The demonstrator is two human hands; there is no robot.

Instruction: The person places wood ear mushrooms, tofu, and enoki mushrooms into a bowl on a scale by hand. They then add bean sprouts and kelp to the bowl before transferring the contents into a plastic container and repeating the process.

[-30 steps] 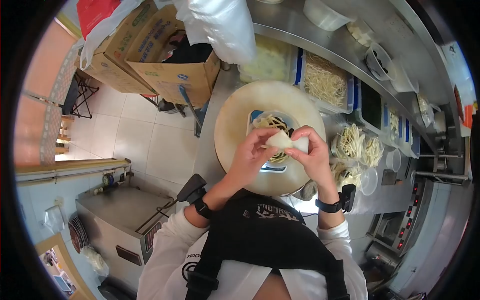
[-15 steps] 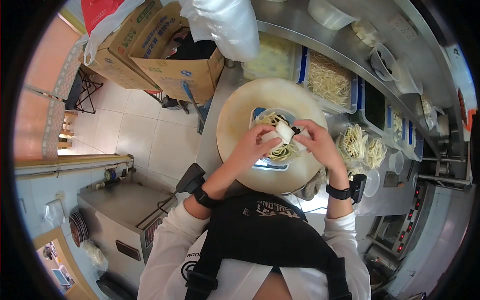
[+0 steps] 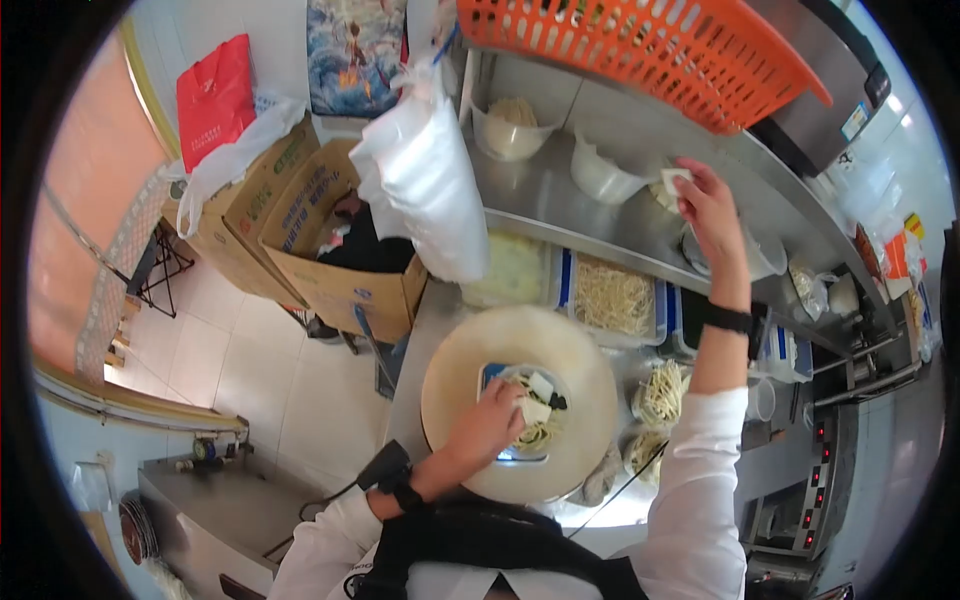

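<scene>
My left hand [image 3: 490, 420] is closed around a pale white slab [image 3: 534, 410] just above a clear bowl. The bowl [image 3: 562, 385] holds green and pale strips, some black pieces and a white block [image 3: 541, 385]. It stands on a blue-edged scale [image 3: 488, 374] on a round chopping board [image 3: 450, 350]. My right hand [image 3: 712, 205] is raised at the steel shelf, pinching a thin white square piece [image 3: 678, 182]. Similar pale pieces [image 3: 662, 198] lie right beside those fingers. I cannot make out the exact kind of these white pieces.
On the shelf [image 3: 545, 190] stand two white tubs, one [image 3: 603, 172] close to my right hand. An orange basket [image 3: 640, 60] hangs over the shelf. Behind the board are bins of bean sprouts [image 3: 612, 298] and pale slices [image 3: 508, 272]. A plastic bag roll [image 3: 425, 190] hangs at the left.
My right hand has left the bowl and risen to the shelf at the upper right. The left hand stays at the bowl with a white slab. The view has tilted upward, bringing the basket in.
</scene>
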